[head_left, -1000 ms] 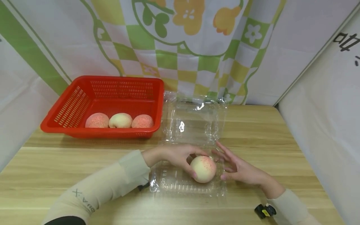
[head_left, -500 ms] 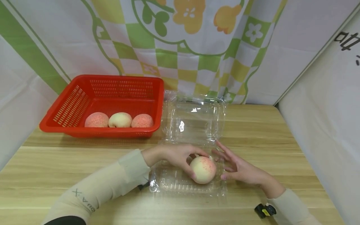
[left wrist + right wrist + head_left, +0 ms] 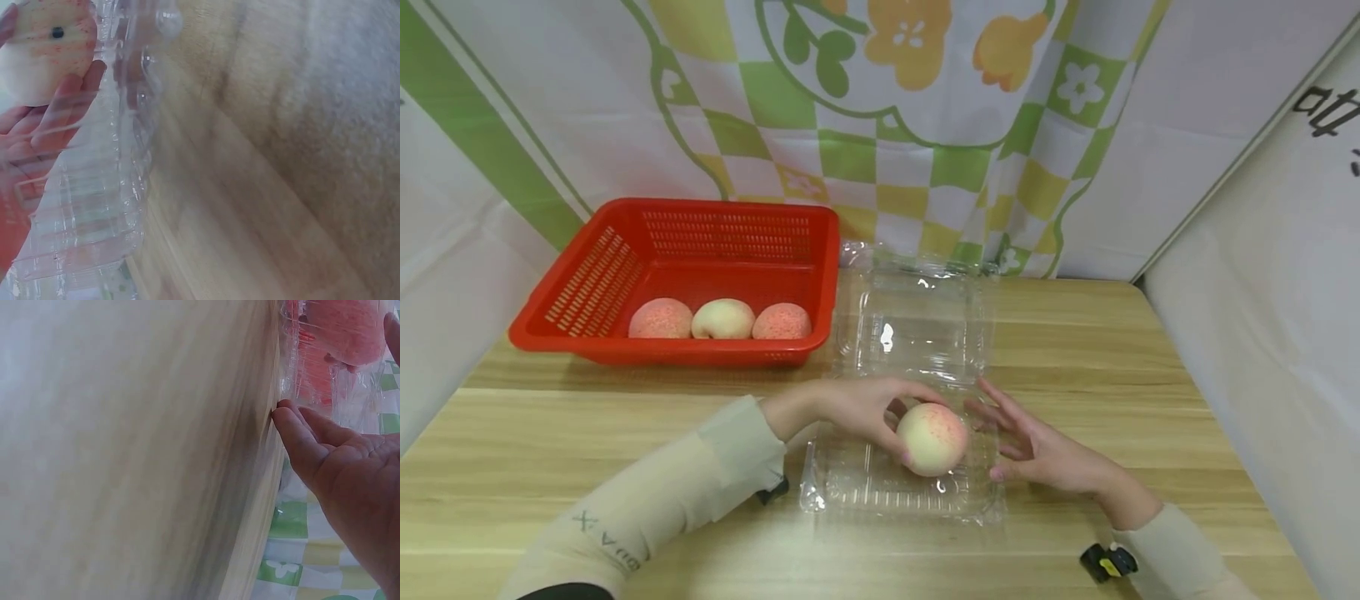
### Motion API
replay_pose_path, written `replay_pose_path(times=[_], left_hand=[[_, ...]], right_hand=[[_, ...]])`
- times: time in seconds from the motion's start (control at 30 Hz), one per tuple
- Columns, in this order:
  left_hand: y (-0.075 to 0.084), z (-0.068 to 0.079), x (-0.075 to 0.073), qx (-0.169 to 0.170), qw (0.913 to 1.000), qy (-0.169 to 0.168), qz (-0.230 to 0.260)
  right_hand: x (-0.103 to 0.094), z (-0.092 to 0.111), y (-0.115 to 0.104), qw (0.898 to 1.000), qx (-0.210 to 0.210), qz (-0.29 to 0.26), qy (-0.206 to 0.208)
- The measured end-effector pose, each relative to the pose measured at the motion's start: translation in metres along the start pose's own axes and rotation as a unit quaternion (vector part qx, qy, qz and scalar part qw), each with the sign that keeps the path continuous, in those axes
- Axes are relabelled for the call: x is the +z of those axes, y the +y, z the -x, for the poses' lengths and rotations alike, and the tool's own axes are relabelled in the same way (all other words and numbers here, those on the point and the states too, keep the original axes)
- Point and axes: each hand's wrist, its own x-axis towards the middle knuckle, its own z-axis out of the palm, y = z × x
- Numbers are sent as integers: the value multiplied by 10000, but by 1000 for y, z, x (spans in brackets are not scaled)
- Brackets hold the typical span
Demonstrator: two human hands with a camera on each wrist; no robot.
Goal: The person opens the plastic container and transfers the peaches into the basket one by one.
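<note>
A pale yellow peach with a pink blush (image 3: 932, 440) is in the grip of my left hand (image 3: 861, 408), fingers behind it and thumb in front. It sits over the lower half of a clear plastic clamshell box (image 3: 887, 500), whose lid (image 3: 917, 325) lies folded back. In the left wrist view the fingers curl round the peach (image 3: 47, 56), seen through the clear box wall. My right hand (image 3: 1045, 450) stands at the box's right side with fingers spread and nothing held. The right wrist view shows that hand (image 3: 350, 462) with its fingertips near the box edge.
A red plastic basket (image 3: 730, 354) stands at the back left. Inside lie a pink peach (image 3: 660, 318), a pale peach (image 3: 722, 318) and another pink peach (image 3: 781, 321). Behind the wooden table (image 3: 1075, 333) hangs a green-and-yellow checked curtain (image 3: 898, 167).
My left hand has moved slightly left and toward the back with the peach in its grip. The right hand has stayed in place beside the box.
</note>
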Motion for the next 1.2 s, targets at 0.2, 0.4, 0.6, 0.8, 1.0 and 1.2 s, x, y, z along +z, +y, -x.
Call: replay_pose_path(times=[0.2, 0.4, 0.6, 0.8, 1.0, 1.2], left_hand=[[3, 5, -4, 270, 9994, 17, 228], [5, 12, -7, 258, 9988, 267, 322], [8, 20, -10, 326, 9978, 455, 368], [13, 27, -14, 439, 9962, 556, 499], [18, 37, -19, 511, 9945, 666, 623], [25, 53, -27, 686, 9916, 983, 478]], right_hand=[[1, 0, -1, 10000, -30, 28, 11], [2, 1, -1, 9999, -117, 73, 41], [1, 1, -1, 9998, -124, 153, 46], [0, 1, 0, 9997, -147, 181, 47], [0, 0, 0, 9995, -164, 268, 50], [1, 0, 1, 9993, -219, 310, 34]])
